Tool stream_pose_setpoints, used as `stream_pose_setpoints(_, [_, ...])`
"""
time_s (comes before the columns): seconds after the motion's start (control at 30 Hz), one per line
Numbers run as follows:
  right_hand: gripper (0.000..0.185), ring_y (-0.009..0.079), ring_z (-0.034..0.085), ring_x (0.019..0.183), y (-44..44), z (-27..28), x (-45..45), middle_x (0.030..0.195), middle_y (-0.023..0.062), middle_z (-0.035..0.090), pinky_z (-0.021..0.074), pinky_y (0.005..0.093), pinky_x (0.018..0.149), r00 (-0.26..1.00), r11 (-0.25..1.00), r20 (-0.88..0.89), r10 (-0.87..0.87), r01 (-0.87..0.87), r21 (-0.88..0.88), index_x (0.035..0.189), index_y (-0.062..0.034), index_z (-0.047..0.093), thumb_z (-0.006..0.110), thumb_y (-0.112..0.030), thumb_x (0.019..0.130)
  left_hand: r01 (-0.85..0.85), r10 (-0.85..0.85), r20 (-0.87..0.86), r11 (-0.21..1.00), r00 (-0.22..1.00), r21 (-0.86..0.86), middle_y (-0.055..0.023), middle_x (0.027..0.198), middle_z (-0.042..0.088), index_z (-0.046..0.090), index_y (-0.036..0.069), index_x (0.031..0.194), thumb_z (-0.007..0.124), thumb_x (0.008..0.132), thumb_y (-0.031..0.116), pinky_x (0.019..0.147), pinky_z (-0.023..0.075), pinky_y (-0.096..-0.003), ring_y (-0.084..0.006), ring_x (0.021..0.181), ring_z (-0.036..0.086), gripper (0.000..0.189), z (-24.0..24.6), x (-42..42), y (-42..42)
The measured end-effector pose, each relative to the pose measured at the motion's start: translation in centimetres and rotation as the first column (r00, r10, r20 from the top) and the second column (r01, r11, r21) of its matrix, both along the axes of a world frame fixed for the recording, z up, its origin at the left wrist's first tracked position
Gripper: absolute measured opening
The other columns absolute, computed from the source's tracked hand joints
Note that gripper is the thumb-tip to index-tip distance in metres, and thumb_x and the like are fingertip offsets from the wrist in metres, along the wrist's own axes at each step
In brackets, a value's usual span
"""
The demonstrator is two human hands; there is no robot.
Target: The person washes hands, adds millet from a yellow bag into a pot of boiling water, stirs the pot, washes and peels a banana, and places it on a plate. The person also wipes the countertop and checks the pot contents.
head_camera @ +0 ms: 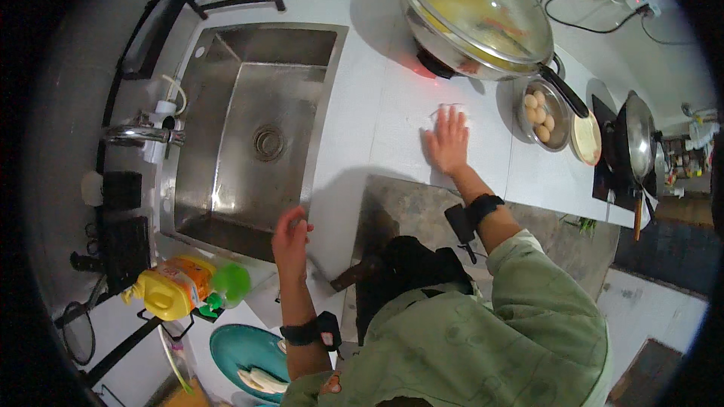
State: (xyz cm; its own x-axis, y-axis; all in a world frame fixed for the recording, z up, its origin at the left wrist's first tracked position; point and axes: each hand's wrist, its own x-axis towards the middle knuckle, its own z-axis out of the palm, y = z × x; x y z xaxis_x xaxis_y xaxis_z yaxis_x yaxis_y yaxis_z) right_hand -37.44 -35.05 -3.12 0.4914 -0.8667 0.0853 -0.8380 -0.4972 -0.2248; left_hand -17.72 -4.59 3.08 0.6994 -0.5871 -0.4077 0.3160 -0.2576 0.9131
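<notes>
My right hand (449,141) lies palm down, fingers spread, on the white countertop (390,124), just below a lidded pan. Nothing is seen in it. Over the near right corner of the stainless steel sink (266,107) is my left hand (291,240), its fingers partly curled; whether it holds anything is not clear. The basin holds no dishes, and its drain shows. Both wrists wear black straps with small devices. A glass lid with a red-topped handle covers the large pan (469,59), which has yellowish contents.
Right of the pan are a metal bowl of eggs (540,116), a shallow dish (586,138) and a wok (636,141) on a stove. A faucet (144,134) borders the sink's left side. Yellow (169,288) and green (233,284) soap bottles stand near a teal plate (232,350) with pale food.
</notes>
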Motion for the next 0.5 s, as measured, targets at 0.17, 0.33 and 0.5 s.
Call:
stream_pose_setpoints(0.17, [0.066, 0.0403, 0.016, 0.133, 1.5, -0.5, 5.0, 0.142, 0.0207, 0.025, 0.0164, 0.0511, 0.106, 0.994, 0.993, 0.007, 0.112, -0.112, 0.028, 0.131, -0.0033, 0.037, 0.047, -0.047, 0.083, -0.011, 0.013, -0.083, 1.000, 0.996, 0.028, -0.0040, 0.105, 0.059, 0.055, 0.005, 0.113, 0.055, 0.084, 0.009, 0.062, 0.0409, -0.0212, -0.0103, 0.079, 0.057, 0.029, -0.2, -0.6, 0.7])
stream_pose_setpoints(0.33, [0.067, 0.0318, 0.004, 0.137, -0.3, 0.3, 6.1, 0.149, 0.0111, 0.011, 0.0057, 0.0511, 0.109, 0.945, 0.949, -0.099, 0.312, -0.304, 0.085, 0.141, -0.0111, 0.020, 0.031, -0.052, 0.089, 0.058, -0.058, 0.016, 0.998, 0.998, -0.013, -0.0048, 0.106, 0.059, 0.055, 0.004, 0.112, 0.055, 0.084, 0.008, 0.063, 0.0413, -0.0221, -0.0112, 0.079, 0.057, 0.028, 0.1, -1.0, -0.2])
stream_pose_setpoints(0.5, [0.068, 0.0307, 0.005, 0.138, -7.7, 0.9, -1.4, 0.149, 0.0104, 0.010, 0.0049, 0.0521, 0.108, 0.988, 0.996, -0.147, 0.043, -0.031, 0.084, 0.142, -0.0117, 0.019, 0.029, -0.053, 0.089, 0.133, -0.135, 0.017, 0.985, 0.991, 0.108, -0.0049, 0.108, 0.059, 0.056, 0.004, 0.111, 0.056, 0.084, 0.008, 0.063, 0.0419, -0.0227, -0.0111, 0.079, 0.058, 0.027, 0.5, -1.6, -2.0])
